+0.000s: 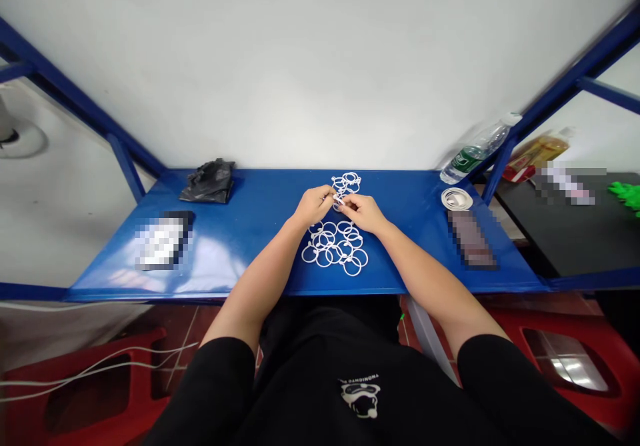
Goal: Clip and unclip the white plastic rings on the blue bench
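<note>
White plastic rings (334,253) lie under the left hand (314,206) and right hand (363,213), fingers (345,201) pinching one.

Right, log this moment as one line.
left hand: pinching white plastic ring | right hand: pinching same ring | rest: linked white rings, blue table

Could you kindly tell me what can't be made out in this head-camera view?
Head view:
White piece between left hand and right hand: fingers hide its shape.
White rings: hands cover some.
Dark flat object, table's left: pixelated.
Flat object, table's right: pixelated.
</note>
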`<state>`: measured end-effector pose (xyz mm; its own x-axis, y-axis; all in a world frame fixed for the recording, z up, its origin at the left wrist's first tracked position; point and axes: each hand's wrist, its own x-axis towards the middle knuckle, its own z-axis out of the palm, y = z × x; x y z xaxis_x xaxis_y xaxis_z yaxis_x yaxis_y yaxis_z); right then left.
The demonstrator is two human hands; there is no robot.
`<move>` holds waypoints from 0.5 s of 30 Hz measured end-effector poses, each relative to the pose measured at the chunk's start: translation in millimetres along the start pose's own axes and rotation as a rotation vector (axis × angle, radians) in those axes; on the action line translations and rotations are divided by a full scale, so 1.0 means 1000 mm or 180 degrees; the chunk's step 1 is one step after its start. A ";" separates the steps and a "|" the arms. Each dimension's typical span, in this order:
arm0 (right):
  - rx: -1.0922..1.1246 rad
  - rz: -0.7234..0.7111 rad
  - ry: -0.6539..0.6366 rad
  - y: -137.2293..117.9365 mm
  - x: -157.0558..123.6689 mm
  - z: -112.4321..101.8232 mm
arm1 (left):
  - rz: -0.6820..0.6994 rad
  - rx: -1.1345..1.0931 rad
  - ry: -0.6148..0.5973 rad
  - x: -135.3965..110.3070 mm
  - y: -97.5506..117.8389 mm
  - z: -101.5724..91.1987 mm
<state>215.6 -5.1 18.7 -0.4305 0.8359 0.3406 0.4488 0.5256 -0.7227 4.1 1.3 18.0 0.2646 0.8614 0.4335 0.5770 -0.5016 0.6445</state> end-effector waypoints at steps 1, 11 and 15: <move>0.0011 0.0009 0.0059 0.000 0.000 0.000 | -0.0005 -0.0035 0.0043 0.000 -0.001 0.001; -0.0640 0.0235 0.1659 0.011 0.003 -0.018 | -0.0353 -0.0375 0.0481 0.002 -0.012 0.000; -0.0944 0.0554 0.1135 0.027 0.009 -0.028 | -0.0451 -0.0426 0.0423 0.003 -0.018 0.001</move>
<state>245.7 20.9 18.5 -0.0578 0.8901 0.4521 0.7160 0.3526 -0.6026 -5.0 12.6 7.0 0.0790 0.9104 0.4062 0.4911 -0.3901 0.7789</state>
